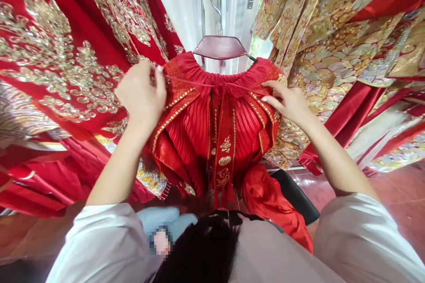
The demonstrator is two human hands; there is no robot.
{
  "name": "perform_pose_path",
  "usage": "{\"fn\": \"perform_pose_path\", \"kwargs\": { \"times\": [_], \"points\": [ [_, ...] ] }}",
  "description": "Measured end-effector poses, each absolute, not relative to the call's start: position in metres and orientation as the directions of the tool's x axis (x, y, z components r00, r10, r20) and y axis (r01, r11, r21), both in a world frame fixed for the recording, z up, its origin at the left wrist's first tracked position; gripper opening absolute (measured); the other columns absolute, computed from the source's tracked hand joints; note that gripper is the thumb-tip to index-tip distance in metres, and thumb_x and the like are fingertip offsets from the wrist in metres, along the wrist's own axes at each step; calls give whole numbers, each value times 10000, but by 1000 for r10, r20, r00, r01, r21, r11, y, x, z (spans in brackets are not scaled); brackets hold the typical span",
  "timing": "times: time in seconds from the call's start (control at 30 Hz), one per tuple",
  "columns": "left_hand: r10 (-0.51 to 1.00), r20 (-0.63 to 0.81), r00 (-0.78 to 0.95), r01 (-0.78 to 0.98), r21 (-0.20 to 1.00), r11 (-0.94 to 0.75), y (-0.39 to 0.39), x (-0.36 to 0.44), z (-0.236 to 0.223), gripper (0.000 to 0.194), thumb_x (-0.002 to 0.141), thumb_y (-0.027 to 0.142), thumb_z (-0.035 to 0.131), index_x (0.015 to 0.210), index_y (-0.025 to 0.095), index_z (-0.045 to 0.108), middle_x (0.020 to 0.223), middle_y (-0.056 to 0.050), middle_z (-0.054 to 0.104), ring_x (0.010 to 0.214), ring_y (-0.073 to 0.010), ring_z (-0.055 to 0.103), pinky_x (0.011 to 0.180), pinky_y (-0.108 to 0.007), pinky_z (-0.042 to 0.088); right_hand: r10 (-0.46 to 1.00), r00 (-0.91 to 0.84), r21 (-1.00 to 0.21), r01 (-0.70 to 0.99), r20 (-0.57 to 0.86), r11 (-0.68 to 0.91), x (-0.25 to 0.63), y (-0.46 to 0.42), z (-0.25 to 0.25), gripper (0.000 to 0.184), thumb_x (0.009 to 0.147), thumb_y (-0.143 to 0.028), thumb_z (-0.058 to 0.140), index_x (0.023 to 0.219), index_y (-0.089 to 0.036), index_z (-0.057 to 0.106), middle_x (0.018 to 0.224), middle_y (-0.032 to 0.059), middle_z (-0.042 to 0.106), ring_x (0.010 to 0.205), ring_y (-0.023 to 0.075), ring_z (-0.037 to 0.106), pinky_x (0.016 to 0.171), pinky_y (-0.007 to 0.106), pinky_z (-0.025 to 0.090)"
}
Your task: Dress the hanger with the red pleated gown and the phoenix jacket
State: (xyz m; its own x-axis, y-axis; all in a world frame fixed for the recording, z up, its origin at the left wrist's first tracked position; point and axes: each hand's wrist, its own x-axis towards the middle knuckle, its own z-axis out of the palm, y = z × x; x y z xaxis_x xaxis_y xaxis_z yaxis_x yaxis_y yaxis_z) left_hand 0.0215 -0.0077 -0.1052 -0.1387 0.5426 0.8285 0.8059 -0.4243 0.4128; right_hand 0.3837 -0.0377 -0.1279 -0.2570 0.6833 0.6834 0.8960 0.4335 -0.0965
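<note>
A red pleated garment (186, 130) with gold beaded trim hangs in front of me from a clothes hanger (219, 47). Its gathered neckline has a thin red cord (195, 83) tied at the centre front. My left hand (142, 93) is closed at the left shoulder, thumb and fingers pinching one end of the cord. At the right shoulder my right hand (287, 99) pinches the other side of the cord against the red fabric, its fingertips touching the garment. Embroidered red bands (225, 150) hang down the middle below the knot.
A red dress with gold sequins (83, 53) hangs close on the left. Gold patterned garments (318, 48) hang on the right. Bright red cloth (275, 205) lies low near a black object (295, 196). A window frame (250, 4) stands behind the hanger.
</note>
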Motion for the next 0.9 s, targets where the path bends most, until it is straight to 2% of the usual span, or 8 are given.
{"fn": "perform_pose_path", "kwargs": {
  "times": [0.13,0.27,0.37,0.47,0.57,0.63,0.8,0.9],
  "points": [
    [527,850,10,832,285,-476,-7,44,-119,407,818,514,603,1014,158,576,1112,-146,547,1155,-344,470,989,-473,309,672,-374,98,906,639,411,371,-45,-125,346,948,-396,402,994,-200,684,783,53,661,709,165,562,636,272,345],
    [563,781,270,747,199,-634,-5,67,-141,546,642,626,718,934,185,582,1086,-125,573,1105,-365,485,1001,-498,282,688,-373,181,924,623,337,348,-52,-117,308,897,-318,453,815,-140,690,778,99,618,779,206,530,647,308,351],
    [603,735,310,717,236,-656,-4,91,-152,352,701,448,726,868,173,584,956,-124,588,1040,-345,512,961,-465,324,681,-347,174,934,645,311,322,-47,-115,258,855,-332,528,794,-124,670,815,114,600,843,229,501,684,326,359],
    [640,703,311,775,202,-599,-3,112,-154,77,810,230,589,841,160,584,907,-147,581,995,-334,532,891,-436,372,659,-378,150,914,650,376,300,-30,-119,213,842,-326,576,888,-135,658,880,100,602,896,222,488,723,314,368],
    [668,672,318,800,188,-570,-2,119,-150,85,829,125,515,836,163,591,880,-135,585,921,-311,558,780,-383,417,692,-399,155,908,602,389,290,-12,-120,111,830,-191,580,866,-128,664,911,102,615,900,212,507,707,296,360],
    [688,650,322,774,238,-587,-1,117,-147,94,842,122,512,827,164,594,833,-109,590,826,-279,573,712,-343,420,737,-386,107,912,555,397,290,-6,-117,104,807,-108,569,803,-126,671,886,91,624,850,196,531,691,294,348],
    [706,609,361,604,424,-675,-3,110,-137,93,826,116,537,757,154,588,699,-36,588,620,-168,526,671,-281,396,823,-354,-183,863,445,470,297,-6,-106,114,702,-16,595,699,-125,631,696,24,584,699,140,520,690,278,340],
    [708,625,328,543,489,-683,-11,111,-128,30,764,140,596,790,154,587,637,6,538,589,-141,488,631,-259,375,840,-310,-293,836,445,464,296,-12,-104,127,687,-3,569,721,-120,606,727,33,592,713,140,513,690,276,345]
  ]
}}
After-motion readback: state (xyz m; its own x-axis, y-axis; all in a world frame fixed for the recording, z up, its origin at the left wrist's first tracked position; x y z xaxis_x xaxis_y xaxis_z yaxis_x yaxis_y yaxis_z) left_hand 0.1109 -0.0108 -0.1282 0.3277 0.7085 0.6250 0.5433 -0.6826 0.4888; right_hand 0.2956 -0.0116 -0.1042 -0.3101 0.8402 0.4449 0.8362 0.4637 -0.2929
